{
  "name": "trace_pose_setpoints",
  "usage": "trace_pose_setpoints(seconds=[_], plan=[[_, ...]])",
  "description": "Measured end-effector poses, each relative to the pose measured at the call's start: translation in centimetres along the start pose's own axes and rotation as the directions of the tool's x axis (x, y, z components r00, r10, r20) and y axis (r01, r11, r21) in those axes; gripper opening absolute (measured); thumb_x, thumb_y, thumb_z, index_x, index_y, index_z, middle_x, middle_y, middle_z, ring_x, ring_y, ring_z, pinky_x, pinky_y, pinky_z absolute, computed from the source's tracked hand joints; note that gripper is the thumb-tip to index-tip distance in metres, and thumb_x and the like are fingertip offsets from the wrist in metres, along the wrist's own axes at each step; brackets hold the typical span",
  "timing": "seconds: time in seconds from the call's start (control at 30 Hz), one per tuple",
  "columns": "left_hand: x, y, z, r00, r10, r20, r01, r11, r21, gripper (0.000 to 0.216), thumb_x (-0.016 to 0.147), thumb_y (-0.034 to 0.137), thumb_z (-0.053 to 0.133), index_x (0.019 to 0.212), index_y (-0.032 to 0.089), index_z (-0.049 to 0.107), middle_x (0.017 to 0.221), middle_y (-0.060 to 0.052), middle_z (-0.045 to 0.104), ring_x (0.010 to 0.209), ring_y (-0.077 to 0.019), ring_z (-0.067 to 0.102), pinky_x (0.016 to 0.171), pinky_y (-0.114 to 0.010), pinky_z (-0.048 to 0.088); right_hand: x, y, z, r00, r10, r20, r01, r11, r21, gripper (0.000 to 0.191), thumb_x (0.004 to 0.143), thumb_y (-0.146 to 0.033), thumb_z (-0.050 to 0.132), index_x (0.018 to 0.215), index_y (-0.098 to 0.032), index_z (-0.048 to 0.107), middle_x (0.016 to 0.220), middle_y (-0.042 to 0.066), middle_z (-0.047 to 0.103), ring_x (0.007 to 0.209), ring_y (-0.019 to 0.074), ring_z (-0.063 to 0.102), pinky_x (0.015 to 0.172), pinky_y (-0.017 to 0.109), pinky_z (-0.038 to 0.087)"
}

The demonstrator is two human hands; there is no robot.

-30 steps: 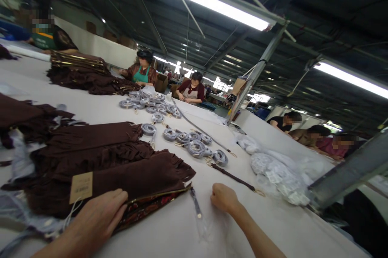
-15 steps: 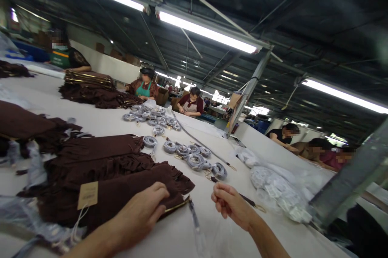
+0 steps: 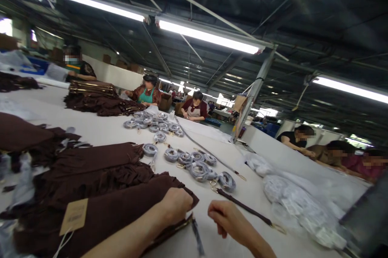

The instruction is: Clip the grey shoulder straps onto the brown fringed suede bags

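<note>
My left hand (image 3: pixel 176 206) is closed on the near right corner of a dark brown fringed fabric bag (image 3: pixel 121 205). Gold-coloured metal edging (image 3: pixel 172 231) shows under that corner, beside a short wrapped strap end (image 3: pixel 198 235). A tan card tag (image 3: pixel 74 216) on white string lies on the brown fabric. Just right of the bag, my right hand (image 3: pixel 227 221) hovers over the table with curled fingers; whatever they may hold is hidden. Beyond it lies a dark brown strap (image 3: pixel 242 203) with gold-coloured clasps.
Coiled straps in clear wrap (image 3: pixel 198 169) lie mid-table, with a long grey strap (image 3: pixel 206 149) alongside. Clear plastic bags (image 3: pixel 297 197) are heaped at right by a slanted post (image 3: pixel 370 205). More brown bags (image 3: pixel 100 104) are stacked at far left. Several people sit around the tables.
My left hand has slid right to the bag's corner and closed there. The bag's gold edge has come further into sight. My right hand has dropped slightly, and the view has tilted up.
</note>
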State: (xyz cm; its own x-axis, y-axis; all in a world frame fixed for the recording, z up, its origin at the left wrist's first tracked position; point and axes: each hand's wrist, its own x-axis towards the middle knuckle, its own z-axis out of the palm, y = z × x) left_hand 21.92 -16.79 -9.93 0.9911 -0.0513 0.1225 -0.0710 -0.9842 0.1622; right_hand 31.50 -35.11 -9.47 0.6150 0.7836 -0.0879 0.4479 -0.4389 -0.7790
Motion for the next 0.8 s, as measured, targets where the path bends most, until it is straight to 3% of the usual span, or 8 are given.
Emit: trace_pose_setpoints(seconds=[0.1,0.23,0.3,0.4,0.47,0.57,0.67,0.8], plan=[[3.7,-0.5,0.5,0.998,-0.029,-0.048,0.029,1.0,0.011,0.021,0.079,0.008,0.052,0.086,0.013,0.07,0.092,-0.015,0.071,0.089,-0.0268,0.066,0.077,-0.035,0.052,0.2,0.8,-2.7,0.98,-0.08,-0.18,0.103,0.987,0.126,0.025,0.078,-0.042,0.059,0.07,-0.019,0.056,0.055,-0.005,0.049,0.049,0.0094,0.045,0.044,0.021,0.032],[10.2,0.4,1.8,0.989,-0.088,-0.121,0.088,0.996,-0.007,0.022,0.08,0.016,0.057,0.1,0.017,0.067,0.11,-0.012,0.066,0.107,-0.0251,0.058,0.09,-0.035,0.047,-0.3,2.4,-5.3,0.911,-0.126,-0.394,0.284,0.883,0.374,0.033,0.08,-0.051,0.063,0.072,-0.019,0.06,0.062,-0.003,0.053,0.063,0.0128,0.046,0.061,0.025,0.038],[13.0,0.5,2.5,0.965,-0.2,-0.169,0.199,0.98,-0.026,0.036,0.079,0.013,0.056,0.114,0.017,0.06,0.122,-0.013,0.06,0.114,-0.0256,0.053,0.095,-0.037,0.043,-0.6,3.2,-5.9,0.908,-0.097,-0.408,0.28,0.865,0.417,0.034,0.077,-0.053,0.067,0.073,-0.019,0.061,0.064,-0.002,0.056,0.063,0.0127,0.046,0.059,0.025,0.037],[15.7,-1.2,3.7,0.869,-0.442,-0.224,0.439,0.896,-0.066,0.042,0.086,0.009,0.044,0.128,0.011,0.05,0.13,-0.02,0.051,0.121,-0.032,0.046,0.097,-0.048,0.039,-0.7,3.8,-6.4,0.94,-0.046,-0.338,0.198,0.881,0.43,0.036,0.076,-0.053,0.069,0.072,-0.018,0.061,0.055,-0.004,0.052,0.048,0.0079,0.038,0.048,0.022,0.026],[16.2,-3.4,4.6,0.808,-0.548,-0.216,0.544,0.835,-0.081,0.04,0.089,0.008,0.038,0.127,0.009,0.05,0.126,-0.025,0.053,0.119,-0.0358,0.047,0.094,-0.054,0.039,-0.6,3.9,-6.5,0.955,-0.01,-0.297,0.147,0.884,0.444,0.039,0.077,-0.057,0.066,0.072,-0.018,0.059,0.047,-0.008,0.045,0.038,0.0044,0.028,0.042,0.021,0.016],[15.5,-6.5,5.6,0.81,-0.553,-0.195,0.547,0.833,-0.087,0.033,0.093,0.011,0.038,0.121,0.012,0.055,0.119,-0.019,0.058,0.114,-0.0314,0.052,0.092,-0.051,0.042,0.0,3.6,-6.2,0.97,0.017,-0.242,0.083,0.913,0.398,0.041,0.078,-0.06,0.062,0.078,-0.02,0.058,0.046,-0.009,0.046,0.032,0.0033,0.024,0.039,0.021,0.012],[14.3,-8.2,5.5,0.853,-0.489,-0.182,0.475,0.872,-0.113,0.024,0.094,0.025,0.05,0.114,0.014,0.058,0.117,-0.01,0.059,0.109,-0.0246,0.055,0.093,-0.047,0.045,0.5,3.1,-5.3,0.98,0.016,-0.196,0.032,0.97,0.24,0.043,0.08,-0.062,0.056,0.082,-0.02,0.06,0.041,-0.01,0.04,0.032,0.0061,0.029,0.038,0.02,0.018],[12.7,-9.1,2.6,0.862,-0.469,-0.191,0.425,0.876,-0.229,0.025,0.091,0.031,0.057,0.108,0.013,0.06,0.11,-0.008,0.062,0.099,-0.021,0.06,0.087,-0.044,0.05,0.0,1.8,-4.4,0.929,-0.184,-0.322,0.176,0.983,-0.054,0.04,0.08,-0.059,0.056,0.071,-0.02,0.06,0.056,-0.005,0.048,0.051,0.0115,0.046,0.051,0.022,0.037]])
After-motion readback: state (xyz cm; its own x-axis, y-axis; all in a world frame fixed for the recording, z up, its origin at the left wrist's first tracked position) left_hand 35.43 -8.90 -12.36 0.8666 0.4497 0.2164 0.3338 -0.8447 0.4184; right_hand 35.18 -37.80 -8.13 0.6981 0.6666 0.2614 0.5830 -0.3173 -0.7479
